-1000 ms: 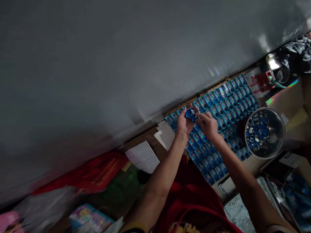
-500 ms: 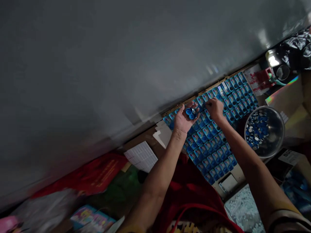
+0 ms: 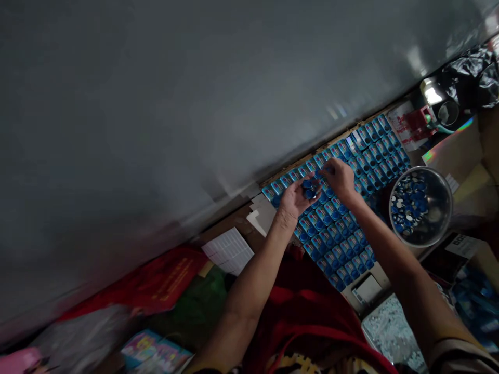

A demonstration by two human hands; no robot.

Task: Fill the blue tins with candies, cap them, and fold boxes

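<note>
Item 1, your left hand [image 3: 295, 201]: palm up and curled into a cup, closed round a small cluster of blue caps [image 3: 310, 188]; the thumb lies over them.

Item 2, your right hand [image 3: 340, 179]: just beside the left and a little beyond it, palm down; the fingertips [image 3: 326, 169] press onto the packets at the far row; whether a cap is pinched between them you cannot tell from here, as the blur hides it.

Item 3, grid of blue packets [image 3: 374, 156]: directly beneath both hands, in close rows; the long axis runs from under your left hand out to the right and away from you, along the foot of the grey panel [image 3: 175, 104]; the right hand is the nearer to the spot it touches, the left hovers just short of it with the supply.

Item 4, steel bowl [image 3: 442, 205]: to the right of the right hand, apart from it, off the grid's right edge; loose caps [image 3: 409, 202] lie inside, blue and white.

Item 5, white label sheet [image 3: 230, 252]: to the left of your left forearm, near it.

Item 6, red bag [image 3: 156, 280]: further left, beyond the sheet.

Item 7, black plastic bag [image 3: 475, 78]: far right, past the bowl.
</note>
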